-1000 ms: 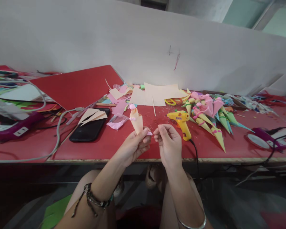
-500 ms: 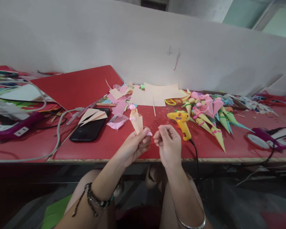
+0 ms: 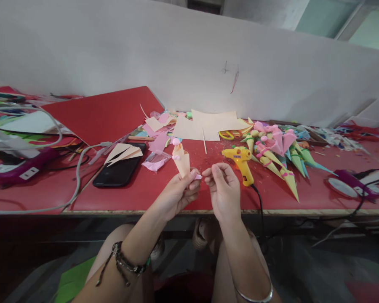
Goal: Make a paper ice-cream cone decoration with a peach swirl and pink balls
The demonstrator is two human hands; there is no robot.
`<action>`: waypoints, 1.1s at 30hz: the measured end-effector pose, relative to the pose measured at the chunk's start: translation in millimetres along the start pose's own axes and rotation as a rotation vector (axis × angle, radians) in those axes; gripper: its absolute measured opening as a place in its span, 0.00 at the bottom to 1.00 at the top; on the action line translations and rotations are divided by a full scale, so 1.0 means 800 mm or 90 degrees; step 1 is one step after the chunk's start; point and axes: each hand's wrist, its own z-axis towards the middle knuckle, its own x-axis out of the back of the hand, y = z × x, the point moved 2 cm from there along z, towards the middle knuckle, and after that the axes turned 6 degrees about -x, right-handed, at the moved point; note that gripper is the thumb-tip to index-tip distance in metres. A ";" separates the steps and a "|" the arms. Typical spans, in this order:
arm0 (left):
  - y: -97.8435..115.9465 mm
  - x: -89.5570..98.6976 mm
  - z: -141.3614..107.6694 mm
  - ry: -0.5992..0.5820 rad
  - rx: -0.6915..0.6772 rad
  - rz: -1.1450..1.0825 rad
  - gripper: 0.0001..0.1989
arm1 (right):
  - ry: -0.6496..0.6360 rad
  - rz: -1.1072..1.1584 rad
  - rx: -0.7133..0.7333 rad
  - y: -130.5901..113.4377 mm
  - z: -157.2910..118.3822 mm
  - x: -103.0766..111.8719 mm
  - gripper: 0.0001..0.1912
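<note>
- One long red table [image 3: 123,198] ran across the middle of my view from edge to edge.
- A red board [image 3: 110,113] leaned in the upper left, angled toward the pale wall [image 3: 113,54].
- Right of centre I saw a heap of finished-looking paper cones [image 3: 282,143] in pink, yellow, green and blue.
- Cream sheets [image 3: 214,122] lay at upper centre, against the foot of the wall.
- Left of centre, a black phone [image 3: 112,180] bore some cut cream pieces [image 3: 126,152].
- The left hand [image 3: 178,191], low at centre, had thumb and fingers closed on the lower end of a cream paper cone, its wide end up.
- The right hand [image 3: 223,185] sat just beside it, apart, fingertips drawn into a narrow gap; I could not tell whether they pinched anything.
- A yellow glue gun [image 3: 240,155] lay just beyond the right hand, its cord trailing over the table's edge.
- The cream paper cone [image 3: 183,162] stood at frame centre, slightly tilted, with pink balls [image 3: 176,142] on it. I judged the step in hand to be fine fingertip work there; the next move called for a steady left grip and a light, precise right pinch.
- A pink scrap [image 3: 198,177] poked out at the left fingertips, facing the right hand.
</note>
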 end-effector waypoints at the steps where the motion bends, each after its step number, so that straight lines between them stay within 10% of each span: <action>1: 0.000 0.000 0.000 -0.003 0.002 0.003 0.18 | 0.001 -0.010 0.001 0.000 0.000 0.000 0.04; 33: -0.027 -0.004 -0.002 -0.033 0.056 0.148 0.22 | -0.040 -0.287 0.219 -0.012 -0.001 0.003 0.02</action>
